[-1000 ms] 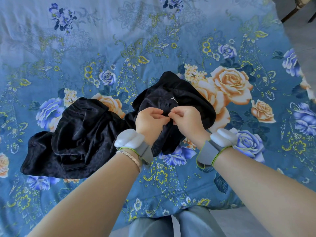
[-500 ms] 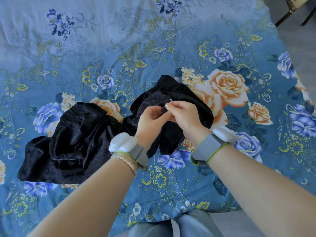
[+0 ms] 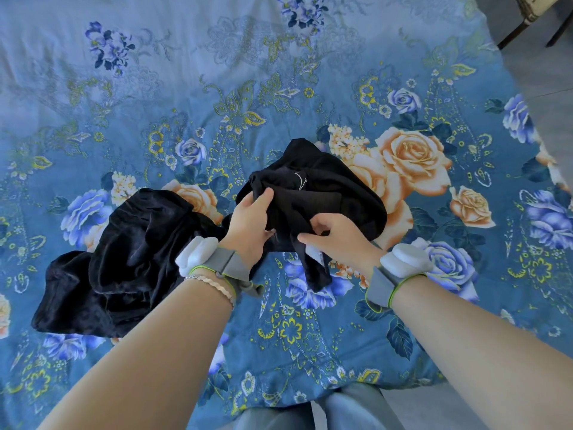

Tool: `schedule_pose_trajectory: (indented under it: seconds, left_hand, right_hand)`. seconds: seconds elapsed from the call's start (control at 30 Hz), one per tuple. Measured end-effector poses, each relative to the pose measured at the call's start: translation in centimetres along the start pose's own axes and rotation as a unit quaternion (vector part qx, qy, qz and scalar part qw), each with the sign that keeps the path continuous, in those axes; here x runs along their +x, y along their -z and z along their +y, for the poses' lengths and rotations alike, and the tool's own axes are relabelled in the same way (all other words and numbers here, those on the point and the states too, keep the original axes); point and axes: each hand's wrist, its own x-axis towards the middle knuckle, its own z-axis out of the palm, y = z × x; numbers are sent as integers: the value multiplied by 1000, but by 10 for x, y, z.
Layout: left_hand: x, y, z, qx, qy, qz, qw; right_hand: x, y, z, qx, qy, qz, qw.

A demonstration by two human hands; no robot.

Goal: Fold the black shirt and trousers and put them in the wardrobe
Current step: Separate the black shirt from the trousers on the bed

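— Black cloth in both my hands: which piece is it?

— I cannot tell shirt from trousers. It is the matte black garment (image 3: 325, 193), bunched on the blue flowered bedsheet (image 3: 217, 88), near the middle of the bed and just ahead of me.

— And your hold on it?

— My left hand (image 3: 248, 221) is closed around a fold at its left edge, thumb on top, the fingers tucked under the cloth. My right hand (image 3: 335, 237) pinches its lower edge, fingers curled into the fabric, and a narrow strip with a pale seam hangs down just below that hand. A thin white mark shows on the top of the bundle.

— The other piece?

— The shinier black garment (image 3: 124, 259) lies crumpled on the sheet to the left, beside my left wrist. It seems to touch the first one behind my left hand, though the hand hides the spot.

— Anything else?

— A grey band with a white block on each wrist, a thin bracelet (image 3: 214, 285) on the left arm, and dark chair legs (image 3: 521, 29) on the floor at the far right corner
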Motion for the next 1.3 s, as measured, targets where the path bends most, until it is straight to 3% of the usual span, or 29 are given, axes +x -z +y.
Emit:
schedule_pose_trajectory:
  seconds: [0.03,0.07,0.17,0.27,0.4,0.47,0.57,0.63,0.73,0.8,0.9,1.0,1.07,1.13,1.23,1.3]
  left_hand:
    - [1,4,-1,120,-40,17,992]
    - [4,10,-3,257,-87,34,962]
    - [7,29,-11,547,-143,40,824]
    - [2,47,-20,632,-114,44,765]
    - [-12,64,-34,697,-62,63,712]
    - [-25,76,-44,680,-57,90,726]
    - [-33,91,-50,611,-55,153,775]
    - [-39,93,-54,550,-79,177,812]
    - [-60,85,-69,437,-137,41,888]
    - [-79,74,-79,401,-112,-44,908]
    - [-90,72,-96,367,-76,-13,927]
    - [-99,69,-106,199,52,-9,979]
    - [-107,70,-111,138,102,-22,985]
    - [-112,71,-118,112,109,-33,987]
    - [-116,70,-124,75,113,-54,989]
    - [-115,69,-127,55,121,-54,990]
  right_hand:
    - [0,0,-1,15,7,11,1000]
    - [0,2,-2,27,12,27,999]
    - [2,8,-3,13,-3,111,994]
    - [-1,19,2,18,-64,192,979]
    - [-14,20,5,-32,-121,170,977]
    - [-29,15,10,-27,-134,171,976]
    - [-43,13,15,-13,-157,196,968]
    - [-51,10,14,-37,-117,177,976]
    - [-72,-3,11,-73,-55,111,990]
    - [-89,-16,9,-90,-29,94,991]
    - [-112,-34,13,-114,25,99,988]
    - [-131,-47,16,-155,87,152,972]
    - [-143,-55,18,-179,141,191,955]
    - [-148,-61,17,-176,161,169,956]
    - [-154,-67,9,-115,98,93,984]
    - [-155,-73,8,-101,92,91,986]
